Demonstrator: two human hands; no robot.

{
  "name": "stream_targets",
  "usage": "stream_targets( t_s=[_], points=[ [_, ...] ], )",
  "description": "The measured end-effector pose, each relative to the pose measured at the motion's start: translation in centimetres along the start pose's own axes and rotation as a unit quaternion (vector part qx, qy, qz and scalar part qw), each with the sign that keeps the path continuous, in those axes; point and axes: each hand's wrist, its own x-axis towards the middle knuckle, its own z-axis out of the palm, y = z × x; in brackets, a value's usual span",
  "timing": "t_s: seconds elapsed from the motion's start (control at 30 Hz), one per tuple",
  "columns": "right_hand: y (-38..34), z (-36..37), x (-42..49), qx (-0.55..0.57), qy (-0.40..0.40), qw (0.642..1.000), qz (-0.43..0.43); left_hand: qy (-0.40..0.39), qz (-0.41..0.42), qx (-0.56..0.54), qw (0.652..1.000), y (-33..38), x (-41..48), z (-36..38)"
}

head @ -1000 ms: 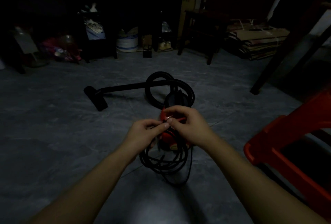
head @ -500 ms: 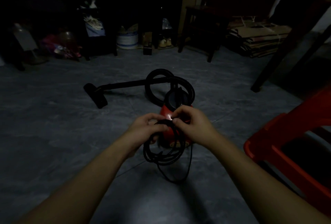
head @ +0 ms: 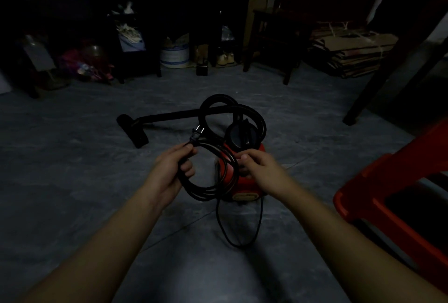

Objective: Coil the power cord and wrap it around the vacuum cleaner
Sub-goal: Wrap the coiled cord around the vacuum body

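A small red vacuum cleaner (head: 244,185) stands on the grey floor in front of me, with its black hose (head: 257,118) looped behind it and the wand and floor nozzle (head: 132,130) stretched out to the left. The black power cord (head: 206,191) is gathered into a coil held between my hands. My left hand (head: 169,172) grips the coil's left side, and the plug (head: 197,133) sticks up just above its fingers. My right hand (head: 259,167) pinches the coil's right side over the vacuum's body. A loose loop of cord (head: 238,242) trails on the floor below.
A red plastic chair (head: 392,196) stands close on the right. A dark wooden leg (head: 388,77) slants down at right. Stacked flattened cardboard (head: 351,53), a dark stool (head: 274,43), a white bucket (head: 174,55) and clutter line the back wall.
My hands have moved apart, spreading the coil open between them. The plug, held near my fingertips before, now stands up above my left hand. The coil has risen off the vacuum's front.
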Motion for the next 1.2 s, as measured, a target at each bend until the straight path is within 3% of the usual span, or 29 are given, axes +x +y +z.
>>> stream_targets(
  t_s=[0.33,0.5,0.87,1.2],
  points=[
    [-0.6,0.7,-0.2,0.015,-0.021,0.999,0.032,-0.006,-0.04,-0.073,0.996,0.4,-0.2,-0.5],
    [-0.6,0.8,-0.8,0.005,-0.028,0.999,0.024,0.005,-0.01,0.008,1.0,-0.6,-0.4,-0.7],
    [-1.9,1.0,-1.4,0.135,-0.069,0.984,0.094,0.029,0.024,0.078,0.996,-1.0,-0.7,-1.3],
    [-3.0,1.4,-1.4,0.186,-0.085,0.969,0.138,0.08,0.078,0.295,0.949,-1.8,-1.4,-2.1]
  ],
)
